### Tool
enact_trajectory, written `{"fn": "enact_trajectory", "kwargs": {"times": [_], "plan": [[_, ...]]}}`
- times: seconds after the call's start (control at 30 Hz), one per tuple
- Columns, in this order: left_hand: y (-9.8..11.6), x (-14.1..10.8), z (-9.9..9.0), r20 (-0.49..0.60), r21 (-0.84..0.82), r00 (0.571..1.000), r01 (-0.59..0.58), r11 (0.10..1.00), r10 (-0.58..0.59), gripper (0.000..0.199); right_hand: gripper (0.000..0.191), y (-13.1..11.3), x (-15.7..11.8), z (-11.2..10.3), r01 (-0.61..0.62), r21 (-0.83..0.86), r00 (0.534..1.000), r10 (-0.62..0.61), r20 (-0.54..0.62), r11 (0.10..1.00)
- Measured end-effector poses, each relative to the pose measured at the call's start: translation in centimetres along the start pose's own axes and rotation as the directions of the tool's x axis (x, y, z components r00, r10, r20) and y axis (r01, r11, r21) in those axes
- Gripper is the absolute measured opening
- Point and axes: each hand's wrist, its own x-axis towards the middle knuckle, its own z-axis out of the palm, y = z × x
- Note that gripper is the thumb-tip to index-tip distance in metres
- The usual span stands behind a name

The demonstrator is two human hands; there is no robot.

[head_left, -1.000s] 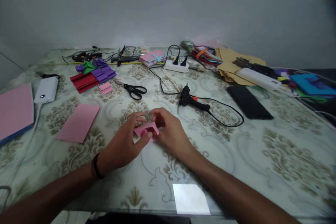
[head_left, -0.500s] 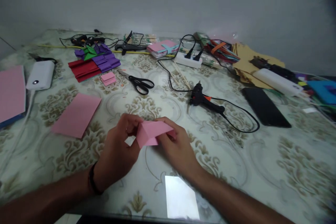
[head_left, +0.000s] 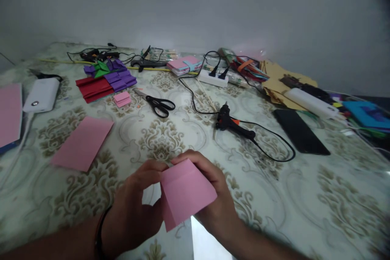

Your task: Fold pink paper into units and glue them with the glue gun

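Observation:
A folded piece of pink paper (head_left: 187,191) is held between both hands above the front of the table, its broad face turned up and a crease running near its far edge. My left hand (head_left: 137,203) pinches its left edge, thumb below and fingers at the far corner. Wrapped behind the paper's right side is my right hand (head_left: 213,187), some of its fingers hidden by the sheet. A flat pink sheet (head_left: 83,143) lies to the left, and a small folded pink piece (head_left: 122,99) sits farther back.
Black-handled scissors (head_left: 158,103) and a glue gun (head_left: 233,122) with its cable lie beyond my hands. A black phone (head_left: 300,132) rests at the right. Folded red paper (head_left: 94,88), a white power bank (head_left: 42,94) and a power strip (head_left: 213,78) stand farther back.
The pink paper has been tilted and turned so its broad face shows. Both hands have come slightly nearer to me, still gripping it.

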Motion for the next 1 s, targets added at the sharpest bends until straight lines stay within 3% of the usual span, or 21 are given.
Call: {"fn": "enact_trajectory", "kwargs": {"times": [0.1,0.37,0.57,0.77,0.9,1.0], "plan": [[0.6,0.5,-0.3,-0.165,-0.114,0.985,-0.077,0.990,0.057,0.040,0.036,0.2,0.1,-0.1,-0.022,0.038,1.000,0.022,0.003,0.999],[1.1,0.6,-0.6,-0.147,-0.124,0.985,-0.109,0.986,0.090,0.045,0.038,0.0,-0.1,-0.1,0.011,0.028,1.000,-0.012,0.023,1.000],[0.7,-0.2,-0.6,-0.174,-0.180,0.985,-0.017,0.984,-0.014,0.043,0.048,-0.1,-0.1,-0.1,-0.047,-0.016,0.998,0.047,0.040,0.999],[0.8,0.3,-0.8,-0.231,-0.238,0.966,0.058,0.970,-0.114,0.038,0.033,0.0,0.1,0.1,0.054,-0.080,0.995,-0.047,0.084,0.995],[1.3,0.7,-1.0,-0.219,-0.335,0.953,0.128,0.934,-0.209,0.045,0.035,0.2,-0.5,0.4,0.114,-0.127,0.991,-0.105,0.078,0.985],[1.8,1.1,-1.4,-0.186,-0.300,0.956,0.164,0.940,-0.227,0.045,0.037,0.8,-1.0,0.6,0.138,-0.152,0.988,-0.126,0.085,0.979]]}}
